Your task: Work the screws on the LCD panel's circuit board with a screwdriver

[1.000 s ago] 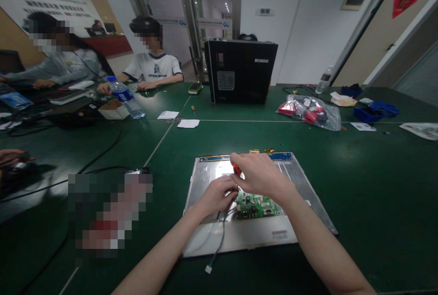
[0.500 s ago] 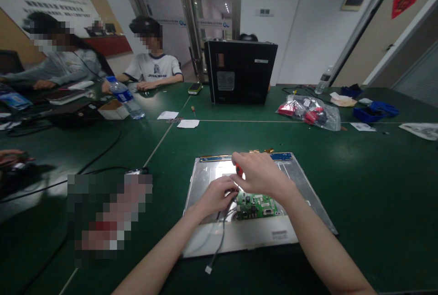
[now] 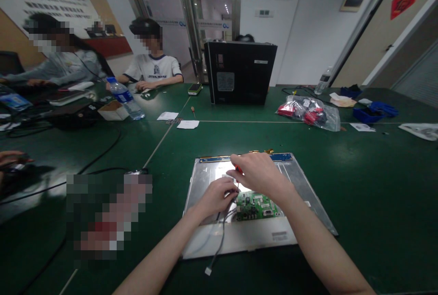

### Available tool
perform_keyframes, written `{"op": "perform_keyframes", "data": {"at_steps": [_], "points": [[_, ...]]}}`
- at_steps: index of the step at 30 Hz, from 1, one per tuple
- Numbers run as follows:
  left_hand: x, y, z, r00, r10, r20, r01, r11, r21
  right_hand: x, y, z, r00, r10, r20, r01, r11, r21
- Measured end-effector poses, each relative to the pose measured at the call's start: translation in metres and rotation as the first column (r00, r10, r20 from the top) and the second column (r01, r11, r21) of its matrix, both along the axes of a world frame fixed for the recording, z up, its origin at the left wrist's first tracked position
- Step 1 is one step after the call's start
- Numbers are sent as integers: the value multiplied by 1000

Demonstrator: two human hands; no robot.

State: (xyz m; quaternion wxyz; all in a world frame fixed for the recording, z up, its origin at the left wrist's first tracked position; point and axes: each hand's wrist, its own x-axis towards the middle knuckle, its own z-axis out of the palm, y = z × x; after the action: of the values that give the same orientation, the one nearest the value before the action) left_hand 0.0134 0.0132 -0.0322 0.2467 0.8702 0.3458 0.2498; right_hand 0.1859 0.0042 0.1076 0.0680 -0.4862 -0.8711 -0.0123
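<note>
Screwdriver [image 3: 238, 169] gripped in curled fingers of right hand [image 3: 258, 171], shaft pointed down beside left hand [image 3: 219, 192]. Left fingers narrow; whether anything is pinched cannot be told. Circuit board [image 3: 258, 205] below right fingers, on metal panel [image 3: 199, 177]: could be gouged if tip slips. Left fingertips could be jabbed; cable [image 3: 223, 239], trailing below left fingers, snagged if panel shifts.

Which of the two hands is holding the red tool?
The right hand, the upper one, grips the red tool; the left hand is lower.
</note>
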Motion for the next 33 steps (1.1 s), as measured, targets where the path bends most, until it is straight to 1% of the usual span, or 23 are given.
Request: {"op": "perform_keyframes", "data": {"at_steps": [5,7,11,12,19,21,25,27,30,33], "points": [[2,0,0,1000,14,15,-15,1000,12,1,-3,2,994,79,-71,-79,997,1],[2,-1,2,1000,14,5,-14,1000,5,0,-2,2,996,58,-68,-59,998,-9],[1,-1,3,999,15,-31,-15,1000,-7,-2,1,1,999,-50,-21,49,998,-46],[0,-2,3,999,15,-33,-15,1000,-7,-2,1,1,999,-52,-16,51,998,-47],[2,-1,3,999,0,38,0,1000,-2,1,-3,3,994,81,-80,-83,996,-27],[2,-1,4,1000,0,25,0,1000,-8,1,-4,4,996,66,-65,-68,997,-28],[1,-2,6,1000,4,-25,-5,1000,-26,0,-3,6,1000,-8,9,8,999,-50],[1,-3,7,1000,4,-10,-4,1000,-27,0,-4,6,1000,12,5,-12,998,-56],[2,-2,7,999,2,34,-1,1000,-12,1,-7,7,996,64,-57,-65,998,-25],[2,-2,6,999,-6,43,6,1000,-4,1,-7,7,997,46,-58,-47,999,-19]]}}
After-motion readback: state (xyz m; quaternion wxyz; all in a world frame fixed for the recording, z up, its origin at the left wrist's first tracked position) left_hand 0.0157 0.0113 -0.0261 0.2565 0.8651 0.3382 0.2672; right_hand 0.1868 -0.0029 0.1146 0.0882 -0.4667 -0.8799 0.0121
